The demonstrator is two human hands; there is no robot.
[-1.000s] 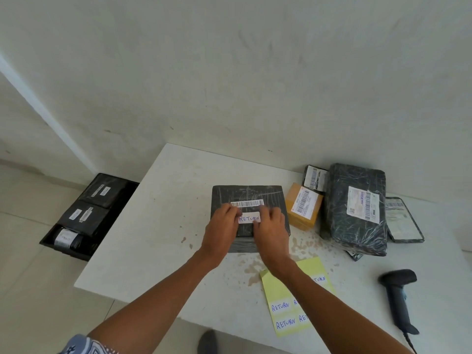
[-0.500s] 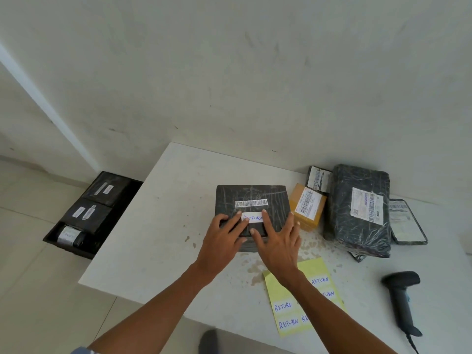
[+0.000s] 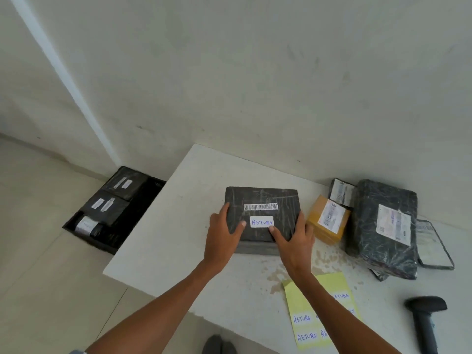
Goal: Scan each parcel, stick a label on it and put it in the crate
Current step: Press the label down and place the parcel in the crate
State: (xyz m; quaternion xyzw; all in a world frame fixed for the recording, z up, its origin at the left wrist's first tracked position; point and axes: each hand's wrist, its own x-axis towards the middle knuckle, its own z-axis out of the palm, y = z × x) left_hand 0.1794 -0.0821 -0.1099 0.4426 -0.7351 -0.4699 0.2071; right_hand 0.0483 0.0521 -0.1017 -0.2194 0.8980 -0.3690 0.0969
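The left hand [image 3: 222,236] and right hand [image 3: 293,241] clasp opposite sides of the labelled parcel [image 3: 263,198] lying between them on the surface [image 3: 178,238], thumbs on top. Squeeze evenly and lift it level, then swing it out beyond the left hand and down into the crate [image 3: 86,242] on the floor.

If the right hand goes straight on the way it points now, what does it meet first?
The black parcel, which the right hand grips; beyond it, seemingly only bare table and then the wall.
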